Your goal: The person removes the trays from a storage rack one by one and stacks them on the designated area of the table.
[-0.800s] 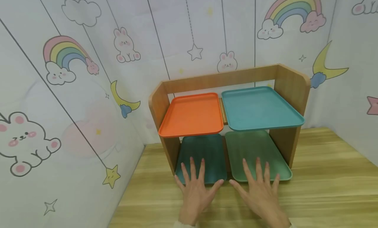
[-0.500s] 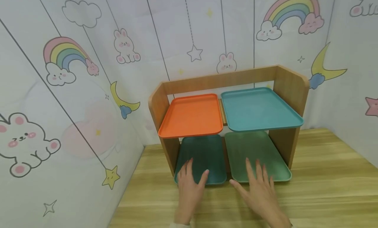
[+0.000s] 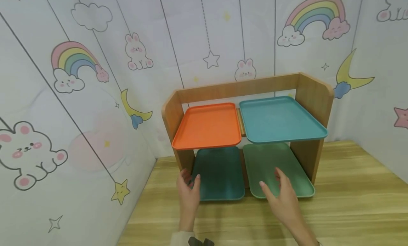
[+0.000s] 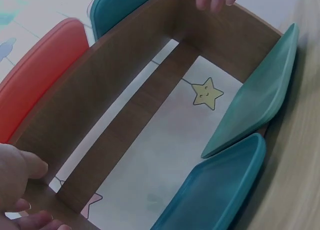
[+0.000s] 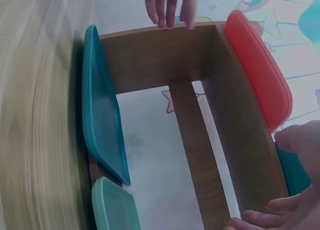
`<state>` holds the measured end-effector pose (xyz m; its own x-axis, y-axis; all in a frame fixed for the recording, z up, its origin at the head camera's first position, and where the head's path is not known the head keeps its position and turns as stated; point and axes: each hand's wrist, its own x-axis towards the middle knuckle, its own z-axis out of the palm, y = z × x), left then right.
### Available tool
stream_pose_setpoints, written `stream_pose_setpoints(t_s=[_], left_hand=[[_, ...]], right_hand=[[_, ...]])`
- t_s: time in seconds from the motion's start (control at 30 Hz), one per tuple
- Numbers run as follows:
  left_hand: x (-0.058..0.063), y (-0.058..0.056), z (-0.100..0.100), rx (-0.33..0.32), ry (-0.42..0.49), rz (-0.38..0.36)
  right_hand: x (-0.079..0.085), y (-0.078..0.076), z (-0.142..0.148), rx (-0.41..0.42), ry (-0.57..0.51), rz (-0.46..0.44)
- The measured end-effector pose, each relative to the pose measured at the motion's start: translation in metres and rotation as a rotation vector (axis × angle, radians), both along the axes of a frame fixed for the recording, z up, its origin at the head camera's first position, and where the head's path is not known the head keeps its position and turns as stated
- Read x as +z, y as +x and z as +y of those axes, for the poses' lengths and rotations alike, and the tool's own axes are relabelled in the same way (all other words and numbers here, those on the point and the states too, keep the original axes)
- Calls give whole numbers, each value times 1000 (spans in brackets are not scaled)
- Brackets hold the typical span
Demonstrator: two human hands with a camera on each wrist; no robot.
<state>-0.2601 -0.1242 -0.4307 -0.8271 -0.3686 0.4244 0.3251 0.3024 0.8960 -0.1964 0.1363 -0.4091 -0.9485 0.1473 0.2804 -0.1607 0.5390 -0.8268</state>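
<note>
In the head view, a two-tier wooden shelf (image 3: 310, 97) stands with trays on both levels. The upper level bears an orange tray (image 3: 208, 125) on the left and a light blue tray (image 3: 282, 118) on the right. Below them lie a dark teal tray (image 3: 220, 175) and a pale green tray (image 3: 277, 168). My left hand (image 3: 188, 193), thumb apart from loosely bent fingers, hovers by the shelf's left side near the dark teal tray and holds nothing. My right hand (image 3: 284, 201), also empty, is in front of the pale green tray with thumb and fingers spread.
The shelf stands on a wood-grain table (image 3: 360, 210). Behind it and to the left hangs a pale wall covering (image 3: 105, 54) printed with bunnies, rainbows and stars. A dark object (image 3: 200, 241) shows at the left sleeve (image 3: 182, 238).
Both hands were spread flat-fingered before the lower trays. The left hand has moved left toward the shelf's side and turned; the right hand has turned thumb-up, its fingers bending.
</note>
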Motion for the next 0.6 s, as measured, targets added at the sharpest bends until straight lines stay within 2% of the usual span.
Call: stream_pose_setpoints(t_s=[0.2, 0.4, 0.6], left_hand=[[3, -13, -12, 63, 26, 24], [6, -26, -20, 145, 35, 42], [8, -35, -27, 170, 25, 55]], right_hand=[[3, 0, 6, -2, -86, 54], [11, 2, 13, -5, -168, 67], [18, 3, 21, -13, -237, 59]])
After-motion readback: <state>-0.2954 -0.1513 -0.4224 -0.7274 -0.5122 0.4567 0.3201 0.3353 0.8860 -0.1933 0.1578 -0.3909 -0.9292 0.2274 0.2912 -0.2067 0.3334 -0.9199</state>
